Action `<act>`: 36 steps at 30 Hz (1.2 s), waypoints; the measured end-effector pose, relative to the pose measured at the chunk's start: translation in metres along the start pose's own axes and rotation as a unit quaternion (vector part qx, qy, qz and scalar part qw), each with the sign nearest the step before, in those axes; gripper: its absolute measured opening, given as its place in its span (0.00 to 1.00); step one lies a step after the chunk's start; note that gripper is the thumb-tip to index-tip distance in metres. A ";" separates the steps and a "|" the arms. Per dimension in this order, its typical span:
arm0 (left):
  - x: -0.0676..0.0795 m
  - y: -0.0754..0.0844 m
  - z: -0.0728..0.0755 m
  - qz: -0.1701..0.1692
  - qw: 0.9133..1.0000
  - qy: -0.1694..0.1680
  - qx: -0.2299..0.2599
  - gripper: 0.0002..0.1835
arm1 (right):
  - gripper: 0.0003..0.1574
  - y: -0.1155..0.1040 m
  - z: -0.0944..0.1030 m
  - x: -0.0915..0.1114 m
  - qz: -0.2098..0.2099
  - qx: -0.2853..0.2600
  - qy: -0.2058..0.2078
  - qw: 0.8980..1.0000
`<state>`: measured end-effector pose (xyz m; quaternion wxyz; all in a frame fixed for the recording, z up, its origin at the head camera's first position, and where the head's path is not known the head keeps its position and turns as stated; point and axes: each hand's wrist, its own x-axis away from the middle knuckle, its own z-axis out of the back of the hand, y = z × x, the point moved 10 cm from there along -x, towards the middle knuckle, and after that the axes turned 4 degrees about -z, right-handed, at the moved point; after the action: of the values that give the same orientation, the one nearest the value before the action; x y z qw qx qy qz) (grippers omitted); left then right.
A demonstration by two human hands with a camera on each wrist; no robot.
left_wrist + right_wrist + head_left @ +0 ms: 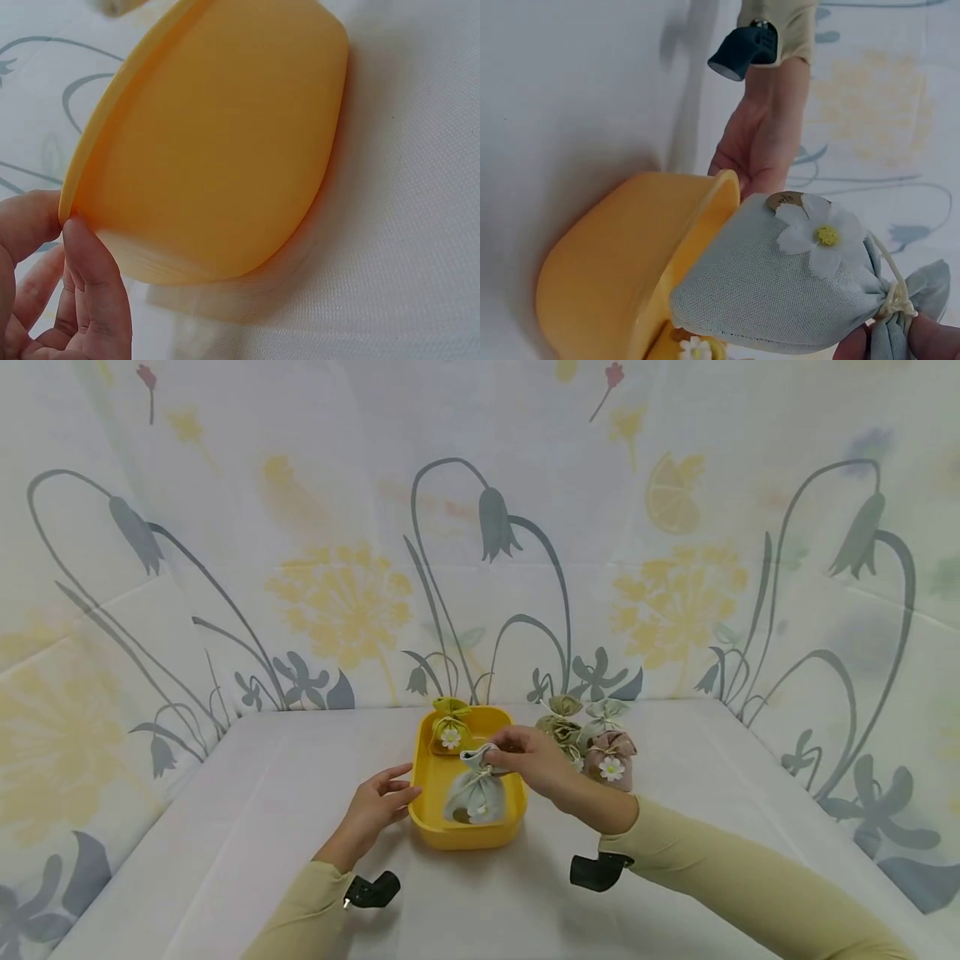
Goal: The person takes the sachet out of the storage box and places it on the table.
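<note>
My right hand (pixel 534 762) pinches a pale blue-grey drawstring pouch (pixel 477 795) by its gathered neck. The pouch hangs over the near part of a yellow plastic tub (pixel 468 837). In the right wrist view a white cloth flower with a yellow centre (pixel 826 236) decorates the pouch, a brown tag partly behind it. My left hand (pixel 375 806) is at the tub's left side; in the left wrist view thumb and forefinger pinch the tub's rim (pixel 94 142). Inside the tub, at its far end, sits an olive-yellow pouch (pixel 450 727) with a white flower.
Right of the tub several more pouches stand close together: a pink one (pixel 611 758), a pale green-grey one (pixel 602 718) and olive ones (pixel 562 731), partly behind my right hand. A white cloth covers the table (pixel 300 752); a flower-printed curtain (pixel 480 602) rises behind it.
</note>
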<state>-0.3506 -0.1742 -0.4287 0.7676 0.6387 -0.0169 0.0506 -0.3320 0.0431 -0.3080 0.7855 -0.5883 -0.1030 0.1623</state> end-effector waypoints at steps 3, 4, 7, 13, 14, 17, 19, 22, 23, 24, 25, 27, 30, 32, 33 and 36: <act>0.000 -0.001 0.000 0.001 1.000 0.002 -0.001 0.26 | 0.11 0.000 0.008 0.009 0.004 -0.008 -0.003 1.000; 0.000 -0.001 0.000 0.002 1.000 0.002 -0.001 0.26 | 0.11 0.001 0.011 0.012 0.006 -0.010 -0.003 1.000; -0.001 -0.001 0.000 0.005 1.000 0.003 -0.001 0.26 | 0.12 0.003 0.022 0.021 0.010 -0.016 0.000 1.000; -0.001 0.000 0.001 0.006 1.000 0.003 -0.004 0.26 | 0.12 0.006 0.049 0.037 0.024 0.026 0.035 0.999; -0.001 0.000 0.001 0.006 1.000 0.004 -0.004 0.26 | 0.12 0.007 0.054 0.039 0.024 0.036 0.041 0.998; -0.001 -0.001 0.001 0.007 1.000 0.003 -0.003 0.26 | 0.12 0.010 0.067 0.045 0.028 0.055 0.055 0.997; -0.001 -0.002 0.000 0.007 1.000 0.002 -0.001 0.26 | 0.12 0.015 0.076 0.048 0.020 0.059 0.065 0.996; -0.001 -0.003 0.000 0.009 1.000 0.003 0.000 0.26 | 0.13 0.022 0.087 0.049 0.002 0.051 0.076 0.996; -0.001 -0.004 0.000 0.009 1.000 0.003 0.000 0.26 | 0.14 0.026 0.090 0.048 -0.008 0.044 0.077 0.996; -0.001 -0.004 0.001 0.010 1.000 0.003 0.000 0.26 | 0.15 0.031 0.093 0.048 -0.018 0.036 0.079 0.996; -0.001 -0.004 0.001 0.010 1.000 0.004 0.000 0.26 | 0.16 0.034 0.096 0.046 -0.024 0.032 0.082 0.996; -0.002 -0.003 0.001 0.008 1.000 0.004 0.000 0.26 | 0.17 0.042 0.101 0.043 -0.037 0.019 0.085 0.996; -0.002 -0.002 0.000 0.004 1.000 0.001 0.003 0.26 | 0.17 0.055 0.107 0.037 -0.051 0.003 0.092 0.994; -0.002 -0.002 -0.001 0.005 1.000 -0.002 0.005 0.26 | 0.16 0.064 0.111 0.031 -0.055 -0.001 0.097 0.994; -0.002 -0.002 -0.001 0.005 1.000 -0.003 0.004 0.26 | 0.16 0.068 0.111 0.028 -0.058 -0.001 0.097 0.994; -0.003 -0.002 -0.001 0.007 1.000 -0.002 0.004 0.26 | 0.15 0.078 0.113 0.017 -0.054 0.019 0.103 0.993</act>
<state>-0.3530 -0.1735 -0.4316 0.7644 0.6420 -0.0231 0.0549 -0.3669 0.1698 -0.3506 0.8104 -0.5806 -0.0499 0.0603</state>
